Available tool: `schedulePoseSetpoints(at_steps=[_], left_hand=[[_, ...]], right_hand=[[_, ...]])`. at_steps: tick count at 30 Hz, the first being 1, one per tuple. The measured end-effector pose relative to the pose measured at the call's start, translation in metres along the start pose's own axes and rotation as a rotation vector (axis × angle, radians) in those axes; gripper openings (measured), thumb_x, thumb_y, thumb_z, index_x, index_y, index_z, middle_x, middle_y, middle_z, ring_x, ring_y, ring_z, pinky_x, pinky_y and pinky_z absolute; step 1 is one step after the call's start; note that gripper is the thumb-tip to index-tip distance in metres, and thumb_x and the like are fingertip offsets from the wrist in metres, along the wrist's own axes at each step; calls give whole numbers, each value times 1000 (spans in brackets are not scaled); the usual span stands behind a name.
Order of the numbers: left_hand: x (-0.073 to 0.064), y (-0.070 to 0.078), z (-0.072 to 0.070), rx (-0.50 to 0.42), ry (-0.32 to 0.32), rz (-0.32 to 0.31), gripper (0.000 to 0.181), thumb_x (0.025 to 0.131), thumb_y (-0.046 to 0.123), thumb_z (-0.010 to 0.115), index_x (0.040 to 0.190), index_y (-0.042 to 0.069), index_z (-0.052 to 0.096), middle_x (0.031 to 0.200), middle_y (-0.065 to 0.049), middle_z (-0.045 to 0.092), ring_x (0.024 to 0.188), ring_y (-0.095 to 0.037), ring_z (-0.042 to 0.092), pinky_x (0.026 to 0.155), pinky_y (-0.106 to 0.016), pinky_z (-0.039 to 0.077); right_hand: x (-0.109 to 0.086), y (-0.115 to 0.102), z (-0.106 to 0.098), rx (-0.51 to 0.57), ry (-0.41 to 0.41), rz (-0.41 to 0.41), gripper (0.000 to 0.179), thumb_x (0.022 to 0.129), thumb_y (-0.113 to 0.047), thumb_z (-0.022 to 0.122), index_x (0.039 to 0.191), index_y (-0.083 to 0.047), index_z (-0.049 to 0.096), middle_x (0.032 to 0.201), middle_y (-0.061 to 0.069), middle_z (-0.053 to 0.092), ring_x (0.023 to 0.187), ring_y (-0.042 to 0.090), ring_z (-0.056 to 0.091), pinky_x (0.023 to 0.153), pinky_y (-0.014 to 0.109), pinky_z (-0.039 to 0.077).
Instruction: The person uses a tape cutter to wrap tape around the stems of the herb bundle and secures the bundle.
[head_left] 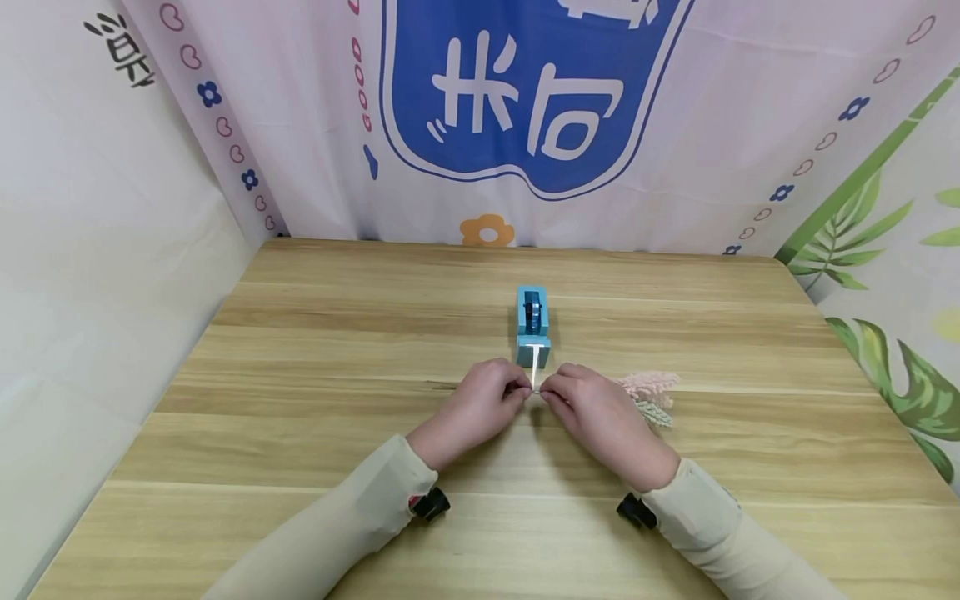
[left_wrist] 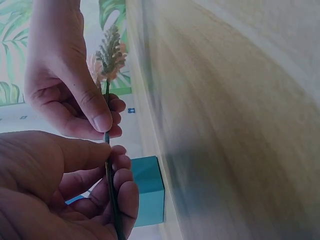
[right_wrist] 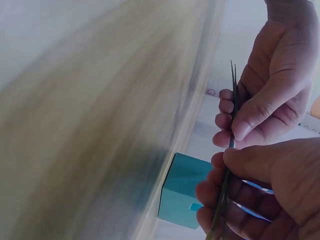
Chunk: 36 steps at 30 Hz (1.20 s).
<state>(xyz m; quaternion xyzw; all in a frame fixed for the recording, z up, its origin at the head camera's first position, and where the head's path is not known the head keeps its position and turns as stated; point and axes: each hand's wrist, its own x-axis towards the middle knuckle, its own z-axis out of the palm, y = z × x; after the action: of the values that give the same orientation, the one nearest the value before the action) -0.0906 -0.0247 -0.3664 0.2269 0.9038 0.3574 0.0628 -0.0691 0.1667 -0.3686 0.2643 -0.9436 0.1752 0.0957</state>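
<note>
My left hand [head_left: 476, 408] and right hand [head_left: 600, 417] meet fingertip to fingertip near mid-table, both pinching thin dark flower stems [right_wrist: 234, 82]. A pink flower [head_left: 648, 383] and a pale green flower [head_left: 655, 413] top the stems, sticking out to the right beyond my right hand. Just ahead of the fingertips stands a blue tape dispenser [head_left: 525, 357]. From its front edge a strip of tape [head_left: 536, 371] stretches to the stems between my hands. How the tape's end lies on the stems is partly hidden by the fingers.
The wooden table [head_left: 337, 333] spreads around both hands. A printed curtain [head_left: 322, 167] hangs behind its far edge, with a pale wall covering on the left and a leaf-patterned one [head_left: 900, 367] on the right.
</note>
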Motion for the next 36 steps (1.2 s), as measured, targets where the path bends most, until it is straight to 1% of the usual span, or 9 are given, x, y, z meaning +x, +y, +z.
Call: schedulePoseSetpoints(at_steps=[6, 10, 15, 20, 25, 29, 33, 36], left_hand=[[-1, -1, 1, 1, -9, 4, 15, 102, 7, 65, 102, 1, 79, 100, -10, 78, 87, -16, 67, 81, -33, 58], [0, 0, 1, 0, -1, 5, 14, 102, 7, 67, 101, 2, 80, 99, -9, 78, 85, -15, 66, 79, -32, 57], [0, -1, 1, 0, 10, 8, 12, 100, 7, 69, 100, 3, 80, 98, -8, 78, 85, -15, 67, 78, -30, 56], [1, -3, 1, 8, 37, 30, 11, 99, 5, 70, 99, 3, 80, 99, -9, 79, 88, -16, 69, 80, -30, 57], [1, -3, 1, 1, 53, 36, 10, 98, 6, 71, 99, 3, 80, 96, -8, 77, 86, -15, 66, 78, -29, 54], [2, -2, 1, 24, 41, 37, 11, 99, 8, 70, 101, 3, 80, 97, -8, 77, 86, -16, 66, 78, -30, 55], [3, 0, 0, 37, 2, 29, 16, 103, 8, 65, 105, 1, 79, 100, -10, 78, 87, -17, 68, 80, -34, 58], [4, 0, 0, 18, -9, 15, 17, 103, 7, 64, 106, 0, 79, 101, -11, 79, 85, -16, 67, 80, -34, 58]], right_hand=[[0, 0, -1, -15, 18, 10, 6, 99, -15, 73, 98, -13, 79, 94, -2, 73, 84, 12, 69, 73, 32, 60], [0, 0, -1, -24, 22, 13, 6, 99, -15, 73, 97, -14, 79, 92, -2, 74, 81, 12, 69, 72, 33, 59], [1, -1, 0, -32, 9, 6, 7, 100, -14, 71, 98, -13, 78, 87, -3, 74, 76, 10, 68, 70, 32, 58], [2, -1, 0, -51, -1, 3, 9, 101, -13, 69, 100, -11, 78, 88, -2, 73, 78, 11, 68, 71, 33, 59], [4, -1, -2, -39, -5, 8, 9, 101, -13, 70, 100, -11, 79, 90, -2, 73, 81, 11, 69, 72, 33, 59], [6, 0, -3, -26, -4, 12, 8, 100, -13, 71, 99, -11, 79, 89, -3, 72, 80, 10, 67, 71, 32, 59], [7, 1, -3, -26, 2, 6, 7, 99, -13, 72, 97, -12, 78, 88, -3, 71, 77, 9, 65, 69, 30, 57], [8, 2, -4, -23, 3, 2, 6, 99, -14, 73, 96, -12, 77, 86, -4, 69, 73, 7, 61, 67, 28, 55]])
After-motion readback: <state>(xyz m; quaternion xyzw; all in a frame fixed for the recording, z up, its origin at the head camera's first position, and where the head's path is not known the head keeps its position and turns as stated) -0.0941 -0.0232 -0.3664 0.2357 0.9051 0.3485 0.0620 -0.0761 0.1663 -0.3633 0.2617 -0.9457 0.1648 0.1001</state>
